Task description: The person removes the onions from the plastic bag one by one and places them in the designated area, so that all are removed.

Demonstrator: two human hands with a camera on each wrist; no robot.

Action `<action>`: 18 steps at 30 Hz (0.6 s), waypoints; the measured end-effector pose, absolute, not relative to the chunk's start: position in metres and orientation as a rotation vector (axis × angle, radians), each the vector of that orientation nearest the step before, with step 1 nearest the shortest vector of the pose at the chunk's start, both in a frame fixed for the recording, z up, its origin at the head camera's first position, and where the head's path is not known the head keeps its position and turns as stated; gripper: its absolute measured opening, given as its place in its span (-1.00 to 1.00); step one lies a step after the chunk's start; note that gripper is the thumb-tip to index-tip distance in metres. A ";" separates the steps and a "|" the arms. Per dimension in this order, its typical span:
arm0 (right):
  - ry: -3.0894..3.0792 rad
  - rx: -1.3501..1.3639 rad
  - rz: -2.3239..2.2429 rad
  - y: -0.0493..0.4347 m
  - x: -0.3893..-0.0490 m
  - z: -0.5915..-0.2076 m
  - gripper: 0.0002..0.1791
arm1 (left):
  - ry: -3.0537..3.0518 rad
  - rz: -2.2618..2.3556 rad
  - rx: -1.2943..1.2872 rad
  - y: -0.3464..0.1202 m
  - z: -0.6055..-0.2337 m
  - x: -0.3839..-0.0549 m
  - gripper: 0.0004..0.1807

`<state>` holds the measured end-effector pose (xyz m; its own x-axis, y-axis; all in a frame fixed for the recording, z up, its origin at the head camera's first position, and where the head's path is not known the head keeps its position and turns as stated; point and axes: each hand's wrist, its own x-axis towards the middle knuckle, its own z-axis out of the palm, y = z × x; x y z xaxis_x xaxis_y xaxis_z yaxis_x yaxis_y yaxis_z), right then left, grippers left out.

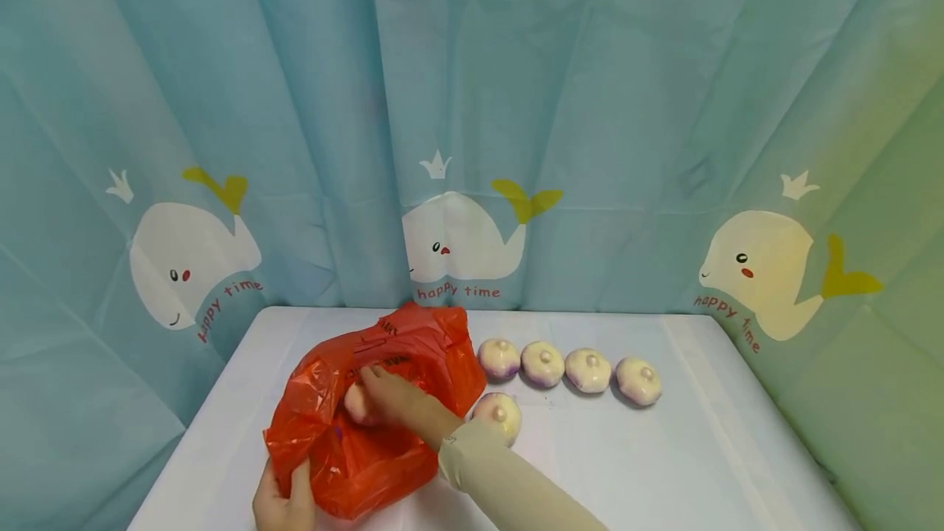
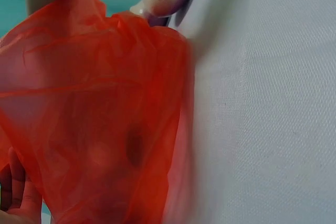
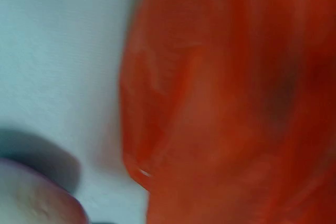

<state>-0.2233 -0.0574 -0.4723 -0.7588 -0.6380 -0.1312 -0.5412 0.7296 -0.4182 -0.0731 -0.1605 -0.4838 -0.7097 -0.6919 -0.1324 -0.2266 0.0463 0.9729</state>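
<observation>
A crinkled red plastic bag (image 1: 398, 478) lies at the table's left side, its mouth facing the person. My left hand (image 1: 283, 498) holds the bag's near-left rim, thumb inside the opening; in the left wrist view, that hand's fingers (image 2: 18, 187) show beside the red film. My right hand (image 1: 391, 398) reaches into the mouth, gripping a round cream-and-purple turnip-like bulb (image 1: 357, 404). Red film (image 3: 220, 108) fills most of the blurred right wrist view. Beside the bag, under the right forearm's far side, sits another such bulb (image 1: 497, 416).
A row of several similar bulbs (image 1: 542, 365) runs rightward from the bag along the back of the white table (image 1: 664, 474). Behind the table hangs a blue curtain (image 1: 627, 146) printed with whales. The right sleeve (image 1: 516, 478) crosses the near middle.
</observation>
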 end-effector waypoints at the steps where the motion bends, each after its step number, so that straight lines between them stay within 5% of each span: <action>1: 2.664 -0.914 -0.540 -0.057 -0.223 -0.474 -0.41 | -1.957 -1.704 0.926 -0.161 -0.484 -0.073 -0.48; 18: 2.707 -0.832 -0.583 -0.042 -0.226 -0.485 -0.15 | -1.932 -1.848 0.974 -0.160 -0.481 -0.071 -0.36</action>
